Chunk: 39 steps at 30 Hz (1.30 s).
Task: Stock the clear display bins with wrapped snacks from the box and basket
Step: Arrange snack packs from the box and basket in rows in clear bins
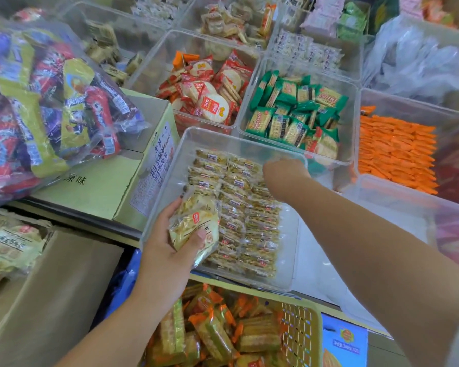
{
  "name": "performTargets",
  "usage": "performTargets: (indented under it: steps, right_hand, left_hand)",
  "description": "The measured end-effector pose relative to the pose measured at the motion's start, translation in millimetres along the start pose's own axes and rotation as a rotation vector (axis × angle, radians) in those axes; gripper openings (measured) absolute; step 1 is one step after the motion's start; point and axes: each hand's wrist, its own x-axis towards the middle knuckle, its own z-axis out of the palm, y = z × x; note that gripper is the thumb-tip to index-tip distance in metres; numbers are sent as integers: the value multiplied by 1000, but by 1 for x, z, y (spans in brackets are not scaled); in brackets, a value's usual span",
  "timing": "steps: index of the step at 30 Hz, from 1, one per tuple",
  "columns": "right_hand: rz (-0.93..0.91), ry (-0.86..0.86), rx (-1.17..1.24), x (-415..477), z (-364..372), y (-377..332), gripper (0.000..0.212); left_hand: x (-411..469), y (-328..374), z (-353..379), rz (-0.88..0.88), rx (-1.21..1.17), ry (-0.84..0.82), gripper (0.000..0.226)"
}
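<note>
Head view: my left grip point(162, 242) clasps wrapped crackers point(196, 223) at the clear bin's point(289, 234) left edge, its bare strip lying rightward by my right grip point(284, 178), hold unreadable.

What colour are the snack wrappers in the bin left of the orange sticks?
Green wrappers, yellowish in the middle; the head view shows them best.

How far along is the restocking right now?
Done: the near clear plastic bin holds neat rows of small pale-yellow wrapped snacks, though its right strip is bare. In hand: the left hand grips a stack of pale-yellow packets; the right hand reaches into the bin's far end. Left: the yellow mesh basket is heaped with orange-wrapped snacks.
</note>
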Motion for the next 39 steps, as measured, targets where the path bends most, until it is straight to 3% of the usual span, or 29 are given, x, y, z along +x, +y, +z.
performTargets:
  steps: [1,4,12,16,18,20,22,26,29,33,36,39]
  right_hand:
    - [8,-44,26,3,1,-3,11]
    - [-19,-136,87,11,3,-5,29]
    - [-30,-247,98,23,9,-2,26]
    - [11,-205,121,13,11,-7,26]
    - [95,-36,179,-4,5,-10,17]
    - [159,167,361,-30,-2,-16,17]
    - [129,193,762,-65,-8,-30,32]
    - [33,-184,1642,-137,-17,-64,38]
    - [48,-327,1902,-162,-14,-78,33]
    - [24,-511,2186,-165,-9,-82,57]
    - [31,-472,2316,-164,-10,-80,51]
    - [27,-345,2326,-162,-10,-76,48]
  left_hand:
    - [1,0,-1,-6,-10,2,60]
    - [3,-1,-4,-31,-59,18,57]
    - [8,2,-7,-101,-161,36,60]
    - [7,9,-9,-110,-221,54,66]
    - [6,11,-13,-113,-264,73,76]
    - [4,11,-15,-109,-298,96,82]
    - [0,12,-14,-97,-295,119,86]
    - [-8,15,-4,-3,-129,158,94]
    - [-15,17,4,102,41,114,76]
    - [-23,30,12,294,340,-34,76]
    - [-26,41,12,461,506,-122,75]
    - [-28,48,10,420,482,-152,79]
